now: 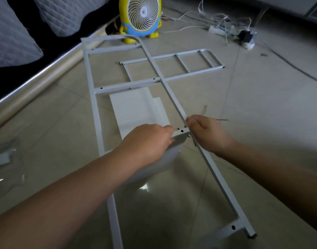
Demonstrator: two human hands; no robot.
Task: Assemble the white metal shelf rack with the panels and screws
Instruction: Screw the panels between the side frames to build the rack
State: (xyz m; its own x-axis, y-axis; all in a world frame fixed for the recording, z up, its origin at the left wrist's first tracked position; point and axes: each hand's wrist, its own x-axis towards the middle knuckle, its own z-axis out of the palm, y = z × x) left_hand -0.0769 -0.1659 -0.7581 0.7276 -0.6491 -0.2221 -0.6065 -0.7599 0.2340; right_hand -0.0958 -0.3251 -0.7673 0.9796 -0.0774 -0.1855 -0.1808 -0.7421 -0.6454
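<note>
Floor (262, 123) tiles carry the whole job, since the parts are too long for any surface. The white side frame (118, 88) runs from the near right corner away to the far left, and it seems to be tipped up off the tiles so that a shelf can meet its right rail. A second side frame (183, 63) lies flat farther off, probably waiting its turn. The shelf panel (172, 155) is held on edge between the two rails, its corner butted against the right rail, likely to line up the screw hole (182, 131) in its flange with the rail. The left hand (147, 141) grips that corner, fingers curled over the panel's edge to steady it. The right hand (204, 132) sits at the joint on the rail with fingers curled. Whether it pinches a screw or only the rail, I cannot tell.

Around them, grey cushions (10, 33) fill the far left. A yellow fan (141, 15) stands beyond the frame's top, and more white flat pieces (132, 108) lie under the frame. Crumpled plastic wrap (7, 155) sits at the near left, and a power strip (217, 30) with loose cables lies far right. The arms cross over the frame, so the joint itself is partly hidden.
</note>
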